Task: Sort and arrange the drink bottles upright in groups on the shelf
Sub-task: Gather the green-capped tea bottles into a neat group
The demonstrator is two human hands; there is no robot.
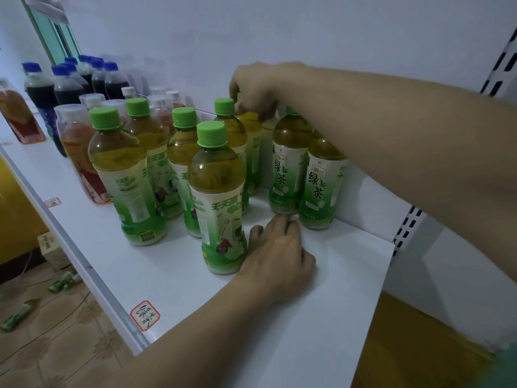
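Several green tea bottles with green caps stand upright on the white shelf (321,275). My right hand (258,89) reaches to the back row and grips the top of a rear green tea bottle (251,135), hiding its cap. My left hand (275,254) rests on the shelf with fingers extended. Its fingertips touch the base of a green tea bottle (288,166) and its side lies against the front green tea bottle (219,197). Another green tea bottle (323,180) stands under my right forearm.
To the left stand red tea bottles (81,152) with clear caps and dark cola bottles (67,85) with blue caps. One red tea bottle (19,113) leans at the far left. Price labels (145,315) stick to the shelf's front edge. Green packets lie on the floor (42,317) below.
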